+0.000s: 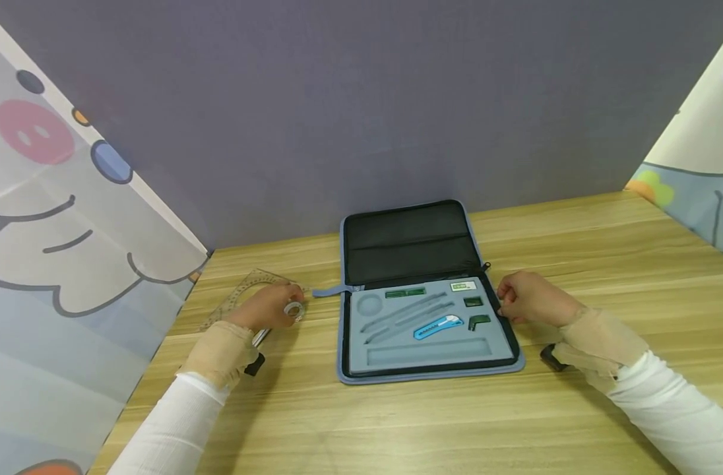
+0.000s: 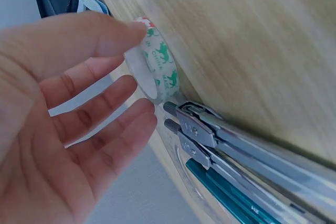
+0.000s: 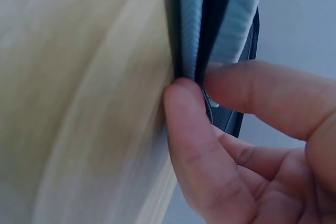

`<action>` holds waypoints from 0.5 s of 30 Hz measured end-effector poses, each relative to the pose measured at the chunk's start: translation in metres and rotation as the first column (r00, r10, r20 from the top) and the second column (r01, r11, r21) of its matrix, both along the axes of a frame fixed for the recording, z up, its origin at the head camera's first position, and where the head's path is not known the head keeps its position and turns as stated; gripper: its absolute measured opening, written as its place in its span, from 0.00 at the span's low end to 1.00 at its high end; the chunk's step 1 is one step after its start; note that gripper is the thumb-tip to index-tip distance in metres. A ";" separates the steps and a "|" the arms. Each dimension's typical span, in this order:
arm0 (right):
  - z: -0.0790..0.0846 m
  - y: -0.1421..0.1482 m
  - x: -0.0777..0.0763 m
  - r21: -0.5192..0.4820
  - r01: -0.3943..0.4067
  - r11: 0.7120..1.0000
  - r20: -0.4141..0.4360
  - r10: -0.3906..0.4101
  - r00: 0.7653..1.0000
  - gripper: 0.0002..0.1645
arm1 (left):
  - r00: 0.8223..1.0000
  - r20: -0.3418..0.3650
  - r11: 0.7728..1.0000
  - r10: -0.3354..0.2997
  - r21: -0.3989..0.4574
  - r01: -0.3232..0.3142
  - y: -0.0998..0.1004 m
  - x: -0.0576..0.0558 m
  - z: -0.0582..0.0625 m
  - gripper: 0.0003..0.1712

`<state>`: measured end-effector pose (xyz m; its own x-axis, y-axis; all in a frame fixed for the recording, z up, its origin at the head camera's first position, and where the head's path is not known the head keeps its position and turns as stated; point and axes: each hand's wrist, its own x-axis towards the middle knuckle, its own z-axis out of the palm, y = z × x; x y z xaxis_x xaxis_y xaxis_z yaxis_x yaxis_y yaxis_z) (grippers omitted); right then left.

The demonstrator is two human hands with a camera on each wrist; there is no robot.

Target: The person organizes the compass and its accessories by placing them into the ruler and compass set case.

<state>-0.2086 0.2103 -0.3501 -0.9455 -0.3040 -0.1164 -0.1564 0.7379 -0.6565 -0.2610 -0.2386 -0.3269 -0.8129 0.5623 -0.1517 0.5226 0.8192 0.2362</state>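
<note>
Between thumb and fingers, my left hand pinches a small roll of clear tape with green print, held upright over the left of the table. Two metal compasses and a teal pencil-like stick lie close below it in the left wrist view. My right hand pinches the right edge of an open blue zip case, thumb on the inside and a finger outside. In the case's grey insert sit a blue utility knife, a green sharpener-like piece and a white eraser-like block.
A clear set square lies beyond my left hand. The insert shows a round hollow, slanted slots and a long slot, plus a dark green narrow piece. The case's black lid leans back near the grey wall.
</note>
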 end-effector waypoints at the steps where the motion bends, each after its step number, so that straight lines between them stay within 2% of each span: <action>1: 0.000 0.000 0.000 0.002 0.001 1.000 0.000 -0.001 1.000 0.11 | 1.000 0.001 1.000 0.002 -0.002 -0.002 0.000 0.000 0.000 0.17; 8: 0.001 -0.001 0.000 -0.004 -0.002 1.000 0.002 0.002 1.000 0.11 | 1.000 0.015 1.000 0.012 -0.001 -0.012 -0.001 0.000 -0.001 0.16; 15: 0.002 0.000 0.002 0.003 0.003 1.000 -0.008 -0.003 1.000 0.12 | 1.000 -0.011 1.000 -0.026 0.002 0.026 0.004 0.000 -0.002 0.16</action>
<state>-0.2065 0.2106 -0.3484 -0.9474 -0.3003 -0.1103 -0.1588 0.7406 -0.6529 -0.2614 -0.2349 -0.3292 -0.7996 0.5836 -0.1416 0.5464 0.8048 0.2318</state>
